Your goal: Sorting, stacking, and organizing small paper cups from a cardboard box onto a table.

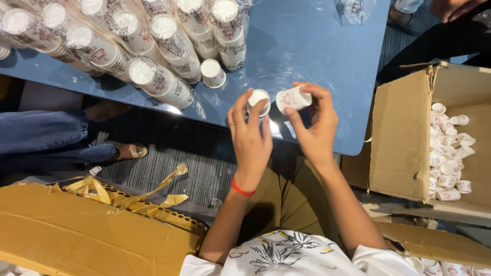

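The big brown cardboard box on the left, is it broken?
Yes. The brown cardboard box on the left looks torn open, with crumpled strips of gold tape sticking up from its ragged edge. The left hand and right hand hold small white paper cups.

Person wears a white short-sleeved shirt (291, 255) with a dark leaf-and-palm print, black and grey sprigs scattered over the chest. Sleeves end above the elbows, plain white hems at both sides. Trousers (286, 197) are olive-khaki, plain weave, visible between the forearms at the lap. Left wrist carries a thin red band (242, 189), bead-like or cord, snug fit. Left hand (250, 135) has a slim ring (231, 124) on one finger, metal-coloured, small. Right hand (314, 128) shows no jewellery that can be made out. Both forearms are bare. Nails short, unpainted as far as visible.
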